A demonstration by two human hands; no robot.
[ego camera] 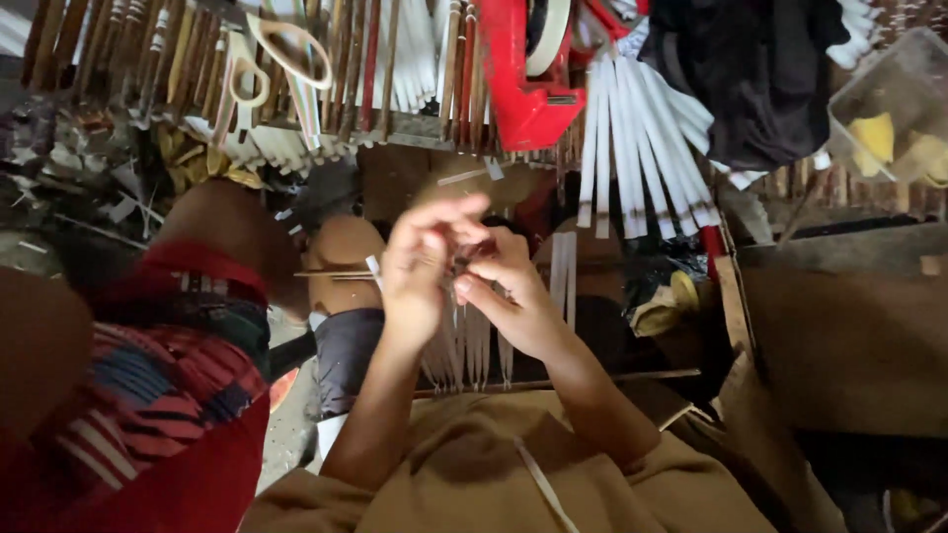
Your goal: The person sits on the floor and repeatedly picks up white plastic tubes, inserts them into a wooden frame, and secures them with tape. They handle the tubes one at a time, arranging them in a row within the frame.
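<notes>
Brown, thin stick [341, 274] lies level just left of the hands, its near end wrapped in a white strip [373, 270] and pinched by the left hand [415, 281], whose fingers are curled shut on it. Right hand [509, 296] meets the left at the fingertips, thumb and forefinger pressed together on the same small piece; what exactly sits between them is too blurred to tell. Below the two hands hangs a row of pale sticks [469, 345], roughly eight, though they blur into each other. One pair of scissors [281, 59] with cream handles rests on a rack of dark sticks [118, 49] at the top left. One red tape dispenser [528, 84] stands at the top centre, a roll of tape in it. Beside it about nine white sticks [642, 148] fan out downward, partly under one black cloth [755, 74]. One clear tub [894, 109] with yellow pieces sits at the top right. Another person's striped red sleeve [168, 395] fills the lower left.
</notes>
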